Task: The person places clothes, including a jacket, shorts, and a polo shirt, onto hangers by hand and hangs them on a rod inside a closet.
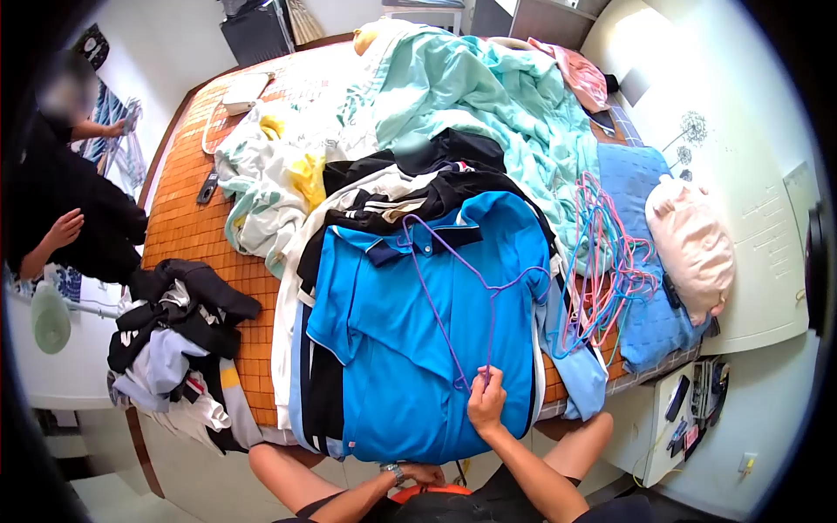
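My right hand is closed around one end of a purple clothes hanger. The hanger lies over a blue polo shirt with a dark collar, spread flat on top of other clothes on the bed. Its hook end and far arm reach toward the collar and right sleeve. Low in my lap, my left hand rests near an orange-red item, with a watch on the wrist. Its fingers are partly hidden, so I cannot tell whether it grips anything.
Tangled pink and blue hangers lie on a blue pillow at the right. Dark clothes are heaped on the bed's left edge. A mint blanket covers the far side. Another person stands at the left, holding something near a hanger.
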A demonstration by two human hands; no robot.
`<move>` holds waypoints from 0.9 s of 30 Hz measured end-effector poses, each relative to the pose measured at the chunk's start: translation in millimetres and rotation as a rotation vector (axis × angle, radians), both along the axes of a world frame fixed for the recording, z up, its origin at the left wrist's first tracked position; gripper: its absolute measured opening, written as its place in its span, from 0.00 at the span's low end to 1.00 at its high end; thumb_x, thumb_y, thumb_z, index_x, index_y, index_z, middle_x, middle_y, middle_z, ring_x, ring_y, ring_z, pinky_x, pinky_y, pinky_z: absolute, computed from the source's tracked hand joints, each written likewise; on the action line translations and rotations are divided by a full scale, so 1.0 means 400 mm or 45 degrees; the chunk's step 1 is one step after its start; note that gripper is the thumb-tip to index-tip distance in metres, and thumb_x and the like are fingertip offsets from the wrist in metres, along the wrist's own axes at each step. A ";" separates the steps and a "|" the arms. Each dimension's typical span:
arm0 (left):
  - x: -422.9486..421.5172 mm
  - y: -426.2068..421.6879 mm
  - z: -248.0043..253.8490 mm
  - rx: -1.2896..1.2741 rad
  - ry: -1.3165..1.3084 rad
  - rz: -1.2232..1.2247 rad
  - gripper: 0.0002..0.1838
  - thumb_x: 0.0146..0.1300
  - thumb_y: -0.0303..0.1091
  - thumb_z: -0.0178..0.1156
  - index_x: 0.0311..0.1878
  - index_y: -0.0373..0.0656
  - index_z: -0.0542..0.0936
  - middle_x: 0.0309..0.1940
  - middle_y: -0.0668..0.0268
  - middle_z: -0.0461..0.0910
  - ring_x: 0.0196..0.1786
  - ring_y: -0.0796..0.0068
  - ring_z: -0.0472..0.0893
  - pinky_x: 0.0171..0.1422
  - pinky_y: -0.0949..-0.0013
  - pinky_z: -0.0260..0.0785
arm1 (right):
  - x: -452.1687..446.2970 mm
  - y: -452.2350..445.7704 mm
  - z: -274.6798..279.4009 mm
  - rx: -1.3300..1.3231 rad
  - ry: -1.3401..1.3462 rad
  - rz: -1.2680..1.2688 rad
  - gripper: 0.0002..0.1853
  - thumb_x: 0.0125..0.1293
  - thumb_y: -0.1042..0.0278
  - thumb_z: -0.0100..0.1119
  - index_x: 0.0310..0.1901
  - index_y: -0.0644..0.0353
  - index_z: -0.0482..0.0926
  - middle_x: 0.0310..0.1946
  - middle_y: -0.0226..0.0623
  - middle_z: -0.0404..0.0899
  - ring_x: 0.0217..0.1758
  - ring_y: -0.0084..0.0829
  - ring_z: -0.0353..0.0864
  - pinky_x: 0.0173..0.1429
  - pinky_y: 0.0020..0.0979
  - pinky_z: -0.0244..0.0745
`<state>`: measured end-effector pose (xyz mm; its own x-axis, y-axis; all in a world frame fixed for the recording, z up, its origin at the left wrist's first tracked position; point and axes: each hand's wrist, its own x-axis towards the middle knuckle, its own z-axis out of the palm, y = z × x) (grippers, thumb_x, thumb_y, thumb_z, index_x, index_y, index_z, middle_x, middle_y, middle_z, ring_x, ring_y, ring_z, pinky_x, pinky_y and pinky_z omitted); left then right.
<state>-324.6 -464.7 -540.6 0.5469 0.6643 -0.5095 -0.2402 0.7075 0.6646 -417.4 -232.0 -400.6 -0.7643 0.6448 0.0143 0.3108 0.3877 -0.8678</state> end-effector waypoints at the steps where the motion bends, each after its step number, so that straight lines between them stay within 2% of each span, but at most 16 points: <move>1: -0.004 0.007 -0.013 0.032 0.023 0.048 0.22 0.75 0.40 0.53 0.61 0.33 0.80 0.54 0.59 0.84 0.54 0.71 0.80 0.58 0.66 0.72 | 0.001 -0.001 -0.004 -0.005 0.007 -0.015 0.09 0.73 0.72 0.50 0.50 0.63 0.73 0.30 0.52 0.83 0.30 0.53 0.84 0.33 0.47 0.76; 4: -0.017 0.022 -0.018 0.134 0.128 0.174 0.24 0.77 0.42 0.52 0.64 0.33 0.78 0.58 0.57 0.82 0.59 0.69 0.79 0.63 0.65 0.70 | -0.018 0.003 -0.011 0.010 0.081 -0.049 0.09 0.73 0.71 0.50 0.50 0.62 0.74 0.30 0.52 0.82 0.30 0.54 0.84 0.34 0.47 0.76; 7: -0.048 0.043 0.051 0.215 0.369 0.206 0.26 0.79 0.45 0.50 0.67 0.33 0.76 0.63 0.55 0.80 0.64 0.67 0.78 0.68 0.64 0.69 | -0.021 -0.005 -0.002 -0.016 0.115 -0.093 0.09 0.74 0.69 0.50 0.50 0.61 0.75 0.28 0.52 0.82 0.30 0.54 0.84 0.34 0.47 0.76; 9: -0.126 0.075 0.229 0.107 0.555 0.113 0.31 0.82 0.51 0.43 0.73 0.33 0.68 0.73 0.51 0.69 0.75 0.64 0.68 0.79 0.63 0.57 | -0.034 0.001 -0.001 0.123 0.213 -0.065 0.09 0.76 0.68 0.49 0.50 0.62 0.73 0.22 0.42 0.78 0.23 0.40 0.80 0.30 0.43 0.73; 10: -0.145 0.063 0.276 0.237 0.530 0.393 0.30 0.80 0.52 0.48 0.67 0.33 0.74 0.59 0.56 0.81 0.61 0.65 0.78 0.70 0.64 0.67 | -0.040 0.008 -0.011 0.112 0.210 -0.066 0.09 0.76 0.68 0.49 0.50 0.62 0.73 0.22 0.42 0.78 0.23 0.40 0.80 0.30 0.43 0.73; 12: -0.232 0.055 0.419 0.333 0.575 0.666 0.25 0.81 0.48 0.49 0.63 0.34 0.77 0.52 0.61 0.84 0.56 0.71 0.81 0.63 0.66 0.72 | -0.049 0.023 -0.026 0.140 0.348 -0.068 0.10 0.79 0.64 0.48 0.50 0.61 0.74 0.21 0.39 0.76 0.17 0.35 0.78 0.22 0.38 0.69; 13: -0.262 0.036 0.449 0.232 0.446 0.971 0.22 0.80 0.46 0.50 0.61 0.37 0.79 0.48 0.63 0.85 0.50 0.74 0.83 0.58 0.66 0.75 | -0.052 0.028 -0.011 0.140 0.359 -0.070 0.10 0.79 0.64 0.48 0.50 0.61 0.74 0.21 0.39 0.76 0.17 0.35 0.78 0.22 0.38 0.69; 14: -0.304 0.019 0.485 0.270 0.580 1.216 0.19 0.80 0.43 0.52 0.57 0.37 0.81 0.47 0.65 0.86 0.47 0.75 0.83 0.54 0.68 0.76 | -0.056 0.034 0.013 -0.247 0.284 -0.126 0.12 0.80 0.61 0.47 0.50 0.60 0.74 0.21 0.38 0.76 0.16 0.33 0.77 0.20 0.35 0.69; 15: -0.333 -0.003 0.496 0.146 0.820 1.517 0.16 0.78 0.41 0.55 0.54 0.37 0.81 0.47 0.62 0.86 0.47 0.74 0.84 0.51 0.70 0.75 | -0.053 0.039 0.039 -0.635 0.197 -0.178 0.13 0.81 0.59 0.47 0.51 0.60 0.75 0.21 0.37 0.76 0.15 0.30 0.77 0.17 0.33 0.69; 16: -0.366 -0.017 0.517 0.109 1.395 1.652 0.15 0.74 0.39 0.59 0.52 0.38 0.82 0.44 0.59 0.86 0.46 0.70 0.84 0.49 0.68 0.75 | -0.051 0.048 0.069 -0.640 0.275 -0.207 0.15 0.82 0.56 0.46 0.51 0.59 0.74 0.20 0.30 0.71 0.12 0.19 0.70 0.13 0.24 0.63; 17: -0.391 -0.038 0.513 0.029 1.813 1.707 0.17 0.70 0.38 0.63 0.55 0.38 0.81 0.44 0.56 0.83 0.48 0.62 0.81 0.53 0.62 0.74 | -0.041 0.074 0.074 -0.640 0.330 -0.176 0.14 0.82 0.56 0.45 0.52 0.58 0.73 0.20 0.30 0.71 0.13 0.20 0.70 0.14 0.25 0.64; 18: -0.406 -0.059 0.499 0.046 2.181 1.674 0.21 0.68 0.41 0.65 0.58 0.38 0.79 0.47 0.54 0.80 0.52 0.54 0.77 0.59 0.56 0.71 | -0.029 0.099 0.076 -0.641 0.403 -0.216 0.14 0.82 0.56 0.44 0.52 0.58 0.72 0.21 0.30 0.71 0.14 0.20 0.69 0.14 0.24 0.64; 21: -0.413 -0.092 0.465 -0.172 2.372 1.591 0.30 0.65 0.50 0.67 0.61 0.36 0.76 0.49 0.50 0.78 0.56 0.49 0.75 0.61 0.52 0.69 | 0.010 0.227 0.048 -0.506 0.568 -0.348 0.15 0.83 0.54 0.43 0.53 0.57 0.71 0.24 0.30 0.72 0.16 0.20 0.69 0.16 0.23 0.64; 23: -0.408 -0.096 0.469 -0.274 2.381 1.382 0.30 0.64 0.51 0.67 0.60 0.37 0.76 0.49 0.49 0.79 0.55 0.47 0.76 0.59 0.51 0.71 | 0.033 0.339 0.002 -0.381 0.450 -0.475 0.15 0.83 0.53 0.42 0.52 0.57 0.71 0.25 0.31 0.72 0.18 0.21 0.71 0.17 0.24 0.65; 25: -0.407 -0.091 0.465 -0.313 2.265 1.496 0.24 0.63 0.50 0.68 0.52 0.40 0.78 0.44 0.51 0.81 0.48 0.47 0.79 0.53 0.50 0.74 | 0.052 0.436 -0.079 -0.316 0.379 -0.491 0.17 0.83 0.53 0.43 0.53 0.58 0.73 0.26 0.33 0.74 0.21 0.22 0.73 0.19 0.26 0.68; 27: -0.401 -0.087 0.479 -0.239 2.443 1.386 0.19 0.64 0.46 0.68 0.47 0.41 0.79 0.42 0.53 0.79 0.47 0.49 0.78 0.50 0.51 0.73 | 0.073 0.473 -0.089 -0.147 0.186 -0.541 0.18 0.82 0.54 0.43 0.53 0.61 0.75 0.26 0.33 0.74 0.22 0.24 0.74 0.21 0.28 0.72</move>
<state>-484.8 -499.4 -349.1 -0.9805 0.1688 0.1007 0.1964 0.8576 0.4753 -388.2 -42.8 -436.0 -0.4270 0.9042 0.0121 0.2927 0.1508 -0.9442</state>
